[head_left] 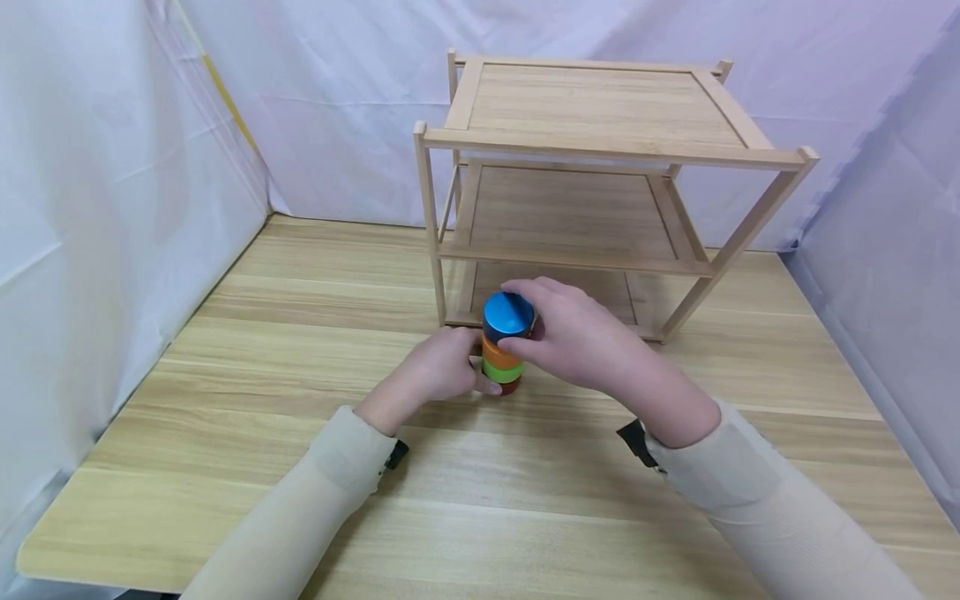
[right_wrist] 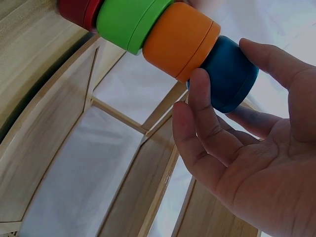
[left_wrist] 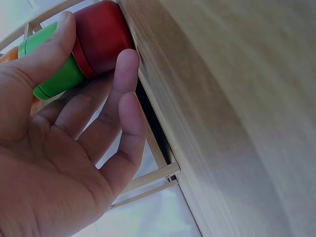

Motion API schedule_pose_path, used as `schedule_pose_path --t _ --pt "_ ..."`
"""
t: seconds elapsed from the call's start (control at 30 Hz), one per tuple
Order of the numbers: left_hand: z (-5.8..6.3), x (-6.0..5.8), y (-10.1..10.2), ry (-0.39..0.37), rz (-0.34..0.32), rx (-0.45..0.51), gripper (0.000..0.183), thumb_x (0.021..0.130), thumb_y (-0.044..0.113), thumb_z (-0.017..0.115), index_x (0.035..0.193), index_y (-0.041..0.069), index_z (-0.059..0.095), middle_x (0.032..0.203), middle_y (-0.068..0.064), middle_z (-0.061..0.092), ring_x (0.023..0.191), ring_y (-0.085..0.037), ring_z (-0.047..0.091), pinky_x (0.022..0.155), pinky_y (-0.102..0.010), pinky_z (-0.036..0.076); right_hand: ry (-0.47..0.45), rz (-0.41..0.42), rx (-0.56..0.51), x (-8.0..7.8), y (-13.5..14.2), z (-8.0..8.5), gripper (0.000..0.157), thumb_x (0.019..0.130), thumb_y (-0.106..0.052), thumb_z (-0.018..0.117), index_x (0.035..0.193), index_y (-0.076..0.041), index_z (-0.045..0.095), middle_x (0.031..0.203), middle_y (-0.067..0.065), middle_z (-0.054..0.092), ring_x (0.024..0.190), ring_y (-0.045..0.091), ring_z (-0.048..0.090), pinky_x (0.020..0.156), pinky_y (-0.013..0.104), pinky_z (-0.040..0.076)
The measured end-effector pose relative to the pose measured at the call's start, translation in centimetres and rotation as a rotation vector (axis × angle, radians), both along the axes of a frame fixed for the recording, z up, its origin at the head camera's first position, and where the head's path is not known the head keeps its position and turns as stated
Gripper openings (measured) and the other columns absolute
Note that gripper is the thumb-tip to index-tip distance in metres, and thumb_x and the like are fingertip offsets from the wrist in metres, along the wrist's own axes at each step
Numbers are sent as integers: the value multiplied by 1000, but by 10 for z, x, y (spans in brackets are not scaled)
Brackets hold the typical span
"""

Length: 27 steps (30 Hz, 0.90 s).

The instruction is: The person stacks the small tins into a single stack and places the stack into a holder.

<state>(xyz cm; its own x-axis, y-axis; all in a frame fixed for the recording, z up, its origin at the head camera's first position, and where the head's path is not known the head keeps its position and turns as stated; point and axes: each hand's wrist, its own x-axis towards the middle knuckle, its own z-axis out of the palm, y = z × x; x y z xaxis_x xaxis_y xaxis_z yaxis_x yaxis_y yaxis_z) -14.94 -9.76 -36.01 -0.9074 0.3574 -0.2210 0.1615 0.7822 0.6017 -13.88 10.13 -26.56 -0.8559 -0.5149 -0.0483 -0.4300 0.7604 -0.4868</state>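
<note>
Four small round lidded tins stand in one upright column on the table. At the bottom is the red tin (left_wrist: 103,37), then the green tin (right_wrist: 129,22), the orange tin (right_wrist: 180,39) and, topmost, the blue tin (head_left: 508,313). My right hand (head_left: 577,337) grips the blue tin from the right, thumb on one side and fingers on the other; it sits against the orange one. Low on the left, my left hand (head_left: 442,364) holds the column around the green and red tins, its thumb across them and its last fingers loosely bent beside the red tin.
Right behind the column stands a three-tier wooden rack (head_left: 577,212), its front left post just beyond my left hand. Wood-grain tabletop (head_left: 300,317) spreads around. White cloth (head_left: 345,108) hangs at the back and both sides.
</note>
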Motion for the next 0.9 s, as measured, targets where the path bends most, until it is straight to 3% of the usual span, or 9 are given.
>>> schedule_pose_path --t 0.27,0.63,0.9 --pt "-1 0 0 -4 0 12 58 86 29 92 137 15 69 139 -3 74 128 -24 70 115 -48 53 5 2 7 0 0 0 70 97 -30 80 157 -12 49 146 12 62 110 27 71 97 46 63" --pt "0 1 0 8 -10 20 55 85 28 92 134 15 70 137 -4 74 128 -25 70 115 -49 53 22 13 31 1 1 0 70 99 -36 78 158 -13 50 138 9 65 96 21 69 87 39 63" --pt "-1 0 0 20 -7 11 55 84 30 93 133 17 71 137 -3 75 128 -25 71 114 -49 54 8 11 16 2 1 -1 71 98 -34 79 159 -14 48 142 10 63 101 24 70 90 41 64"
